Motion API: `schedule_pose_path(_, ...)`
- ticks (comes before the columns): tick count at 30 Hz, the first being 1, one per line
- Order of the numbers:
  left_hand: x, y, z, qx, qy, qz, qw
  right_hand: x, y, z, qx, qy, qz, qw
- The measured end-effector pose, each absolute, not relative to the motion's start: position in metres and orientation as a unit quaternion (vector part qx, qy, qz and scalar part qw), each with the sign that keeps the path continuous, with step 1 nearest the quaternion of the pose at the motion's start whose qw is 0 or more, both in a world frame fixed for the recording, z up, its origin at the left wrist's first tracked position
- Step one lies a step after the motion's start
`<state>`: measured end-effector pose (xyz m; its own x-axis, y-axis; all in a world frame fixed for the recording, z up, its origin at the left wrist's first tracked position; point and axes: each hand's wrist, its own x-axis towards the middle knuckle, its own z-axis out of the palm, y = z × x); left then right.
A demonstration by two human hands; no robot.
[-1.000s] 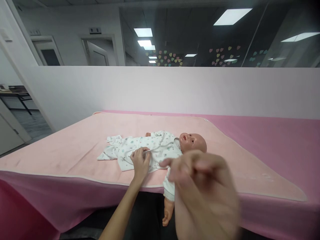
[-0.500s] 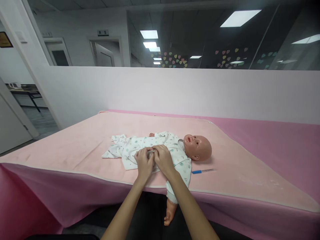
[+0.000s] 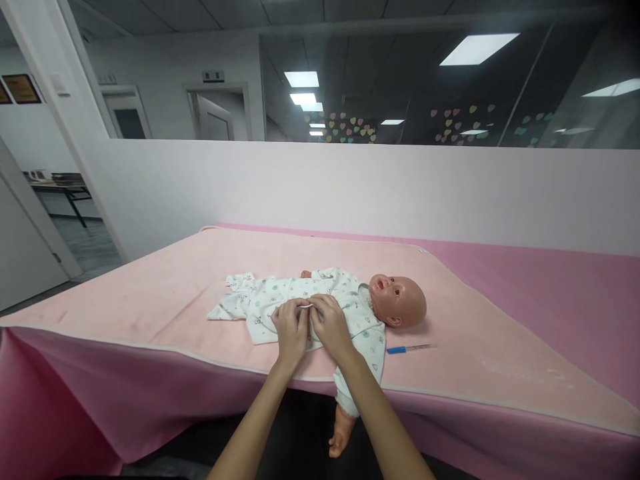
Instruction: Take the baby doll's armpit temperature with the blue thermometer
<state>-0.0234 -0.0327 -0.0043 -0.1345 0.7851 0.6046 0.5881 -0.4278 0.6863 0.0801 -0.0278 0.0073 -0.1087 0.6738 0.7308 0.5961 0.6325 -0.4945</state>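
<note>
Two hands now share the hold: the right hand (image 3: 330, 325), raised a second ago, joins the left hand (image 3: 291, 328) in pinching the printed garment (image 3: 265, 313) on the doll (image 3: 401, 301), lying on the peach blanket (image 3: 150, 293).

I'm on the single head camera now, looking from the wearer's side of the table (image 3: 530, 287), forward and angled down! Left hand (image 3: 291, 328) and right hand (image 3: 330, 325) sit centre-low, at arm's length; wide view, reaching past the doll (image 3: 399, 302) to white wall (image 3: 350, 190) and glass (image 3: 360, 73) beyond.
</note>
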Motion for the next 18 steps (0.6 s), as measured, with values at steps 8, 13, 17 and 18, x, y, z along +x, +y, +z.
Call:
schedule_pose_path(8,-0.0241,-0.0336,0.0011,0.641,0.519,0.555,0.108,0.0801,-0.0291,0.0083,-0.448,-0.753,0.031,0.481)
schedule_pose_path(13,-0.0238,-0.0365,0.0047,0.635,0.528,0.557,0.088,0.0781,-0.0278,0.0077,-0.464,-0.752,0.005,0.468)
schedule_pose_path(17,-0.0253,-0.0371,0.0040,0.638,0.527,0.555,0.079,0.0774,-0.0286,0.0085,-0.462,-0.745,0.011,0.481)
schedule_pose_path(18,-0.0261,-0.0367,0.0033,0.637,0.524,0.559,0.081,0.0773,-0.0292,0.0090,-0.460,-0.740,0.018,0.491)
